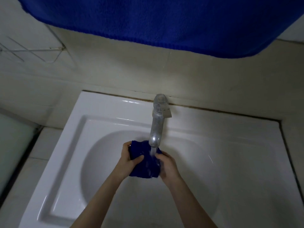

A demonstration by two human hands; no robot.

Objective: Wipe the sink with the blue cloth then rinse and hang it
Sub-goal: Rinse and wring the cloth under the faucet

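A bunched dark blue cloth (144,163) is held over the white sink (105,116) bowl, directly under the metal tap (156,127). Water runs from the spout onto the cloth. My left hand (130,157) grips the cloth's left side, thumb on top. My right hand (166,165) grips its right side, fingers curled into the wet fabric. Part of the cloth is hidden behind the spout and both hands.
A large blue towel (164,22) hangs across the top of the view, above the sink. A wire rack (29,51) is fixed to the tiled wall at the left. The tap's flat lever (166,112) points right. A tiled ledge borders the sink's left side.
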